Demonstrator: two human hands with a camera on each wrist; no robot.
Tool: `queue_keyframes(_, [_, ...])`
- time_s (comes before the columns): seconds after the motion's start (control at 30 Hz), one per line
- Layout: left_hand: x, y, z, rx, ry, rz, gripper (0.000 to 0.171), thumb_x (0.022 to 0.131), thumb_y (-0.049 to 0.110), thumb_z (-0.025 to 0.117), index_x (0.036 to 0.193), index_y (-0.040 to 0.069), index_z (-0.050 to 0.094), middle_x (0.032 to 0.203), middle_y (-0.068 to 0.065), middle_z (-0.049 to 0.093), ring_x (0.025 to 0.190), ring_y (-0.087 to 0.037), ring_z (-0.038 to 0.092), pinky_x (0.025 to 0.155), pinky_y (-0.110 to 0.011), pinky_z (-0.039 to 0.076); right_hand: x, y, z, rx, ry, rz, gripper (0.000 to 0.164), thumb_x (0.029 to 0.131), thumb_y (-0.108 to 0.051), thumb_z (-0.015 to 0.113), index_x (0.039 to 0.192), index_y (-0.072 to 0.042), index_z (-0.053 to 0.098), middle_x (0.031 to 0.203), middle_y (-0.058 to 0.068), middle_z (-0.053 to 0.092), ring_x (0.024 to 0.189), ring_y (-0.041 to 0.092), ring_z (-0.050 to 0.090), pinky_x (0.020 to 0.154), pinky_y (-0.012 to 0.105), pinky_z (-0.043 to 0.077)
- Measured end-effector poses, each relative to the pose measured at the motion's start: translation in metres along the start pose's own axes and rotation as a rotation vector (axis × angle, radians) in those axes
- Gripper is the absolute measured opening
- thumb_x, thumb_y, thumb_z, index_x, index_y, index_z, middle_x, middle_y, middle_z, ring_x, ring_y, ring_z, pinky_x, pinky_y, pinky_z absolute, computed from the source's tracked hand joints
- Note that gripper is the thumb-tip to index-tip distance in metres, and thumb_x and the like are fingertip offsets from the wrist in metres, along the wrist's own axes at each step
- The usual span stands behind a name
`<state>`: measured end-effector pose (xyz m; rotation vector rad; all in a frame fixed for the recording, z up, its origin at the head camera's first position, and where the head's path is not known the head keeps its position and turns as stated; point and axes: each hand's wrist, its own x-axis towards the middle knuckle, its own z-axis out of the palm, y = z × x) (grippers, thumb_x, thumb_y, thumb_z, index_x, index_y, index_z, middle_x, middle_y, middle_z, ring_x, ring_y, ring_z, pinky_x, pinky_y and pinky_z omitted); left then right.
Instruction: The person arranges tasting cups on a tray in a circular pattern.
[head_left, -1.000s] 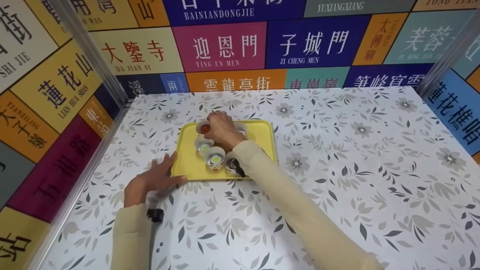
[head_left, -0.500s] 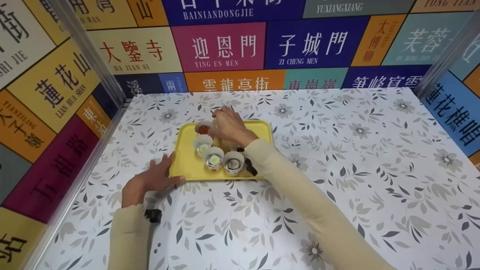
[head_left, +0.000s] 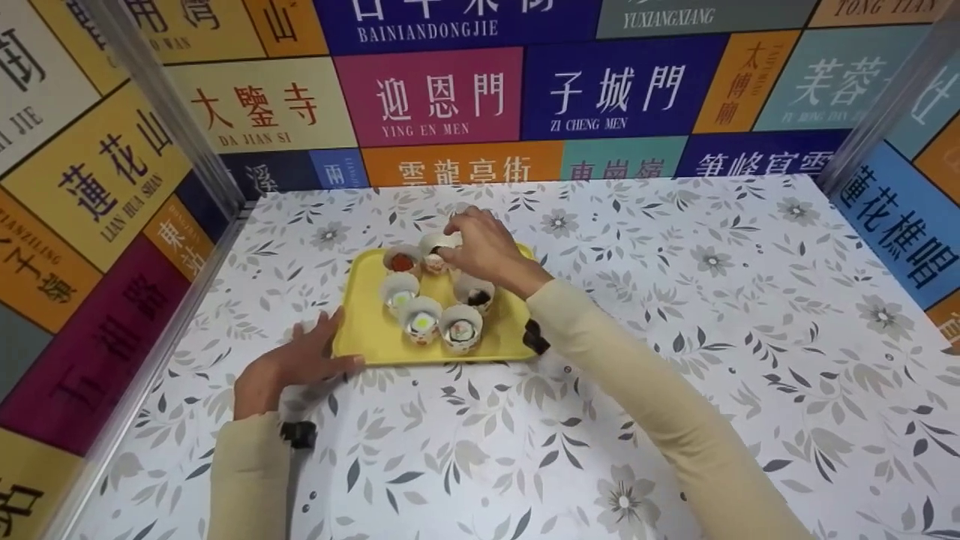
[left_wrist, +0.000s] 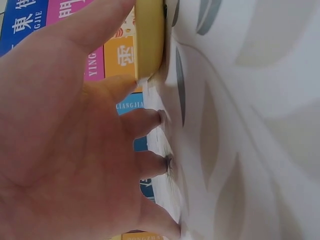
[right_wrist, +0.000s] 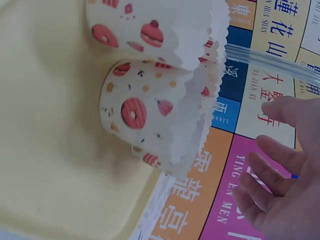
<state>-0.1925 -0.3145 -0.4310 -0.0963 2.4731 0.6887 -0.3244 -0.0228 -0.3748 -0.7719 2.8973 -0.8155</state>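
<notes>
Several paper baking cups stand in a ring on a yellow tray (head_left: 379, 349). The back left cup (head_left: 403, 260) has an orange-red filling; the front right cup (head_left: 461, 330) holds a sushi-like round piece, and the right-hand cup (head_left: 474, 291) something dark. My right hand (head_left: 491, 247) hovers beside the back cup (head_left: 433, 251), partly covering it. In the right wrist view its fingers are spread and hold nothing, apart from the patterned cups (right_wrist: 135, 110). My left hand (head_left: 296, 358) touches the tray's front left corner, fingers spread, several fingertips on the tabletop in the left wrist view.
The table (head_left: 675, 360) has a leaf-patterned white cover, extending right of and in front of the tray. Coloured panels with large lettering (head_left: 442, 97) form walls behind and at both sides.
My right hand has moved rightward, off the back left cup and past the back cup, uncovering more cups. My left hand stays at the tray corner. The head view has shifted slightly.
</notes>
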Motion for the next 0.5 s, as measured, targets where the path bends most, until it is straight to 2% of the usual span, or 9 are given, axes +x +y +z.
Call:
queue_keyframes(0.2, [-0.004, 0.003, -0.001, 0.017, 0.012, 0.022, 0.102, 0.092, 0.067, 0.054, 0.162, 0.023, -0.004, 0.168, -0.018, -0.014, 0.151, -0.049, -0.019, 0.117, -0.074, -0.005, -0.016, 0.011, -0.01, 0.018, 0.05, 0.015, 0.036, 0.094, -0.031, 0.065, 0.122, -0.009, 0.069, 0.126, 0.01, 0.061, 0.122, 0.029, 0.054, 0.105, 0.044, 0.046])
queue_keyframes(0.4, [-0.006, 0.0, -0.005, 0.079, 0.078, 0.034, 0.098, 0.096, 0.06, 0.054, 0.162, 0.013, -0.001, 0.166, -0.026, -0.009, 0.151, -0.052, -0.012, 0.116, -0.075, -0.002, -0.029, 0.022, -0.013, 0.006, 0.135, -0.029, 0.036, 0.096, -0.027, 0.064, 0.124, -0.006, 0.067, 0.124, 0.012, 0.062, 0.118, 0.029, 0.057, 0.101, 0.045, 0.048])
queue_keyframes(0.5, [-0.003, 0.001, -0.008, 0.121, 0.085, 0.042, 0.095, 0.099, 0.057, 0.052, 0.162, 0.009, -0.001, 0.166, -0.027, -0.009, 0.152, -0.051, -0.012, 0.114, -0.077, -0.003, -0.034, 0.033, -0.014, -0.017, 0.174, -0.041, 0.039, 0.095, -0.027, 0.066, 0.128, -0.006, 0.063, 0.126, 0.012, 0.062, 0.118, 0.03, 0.057, 0.1, 0.045, 0.049])
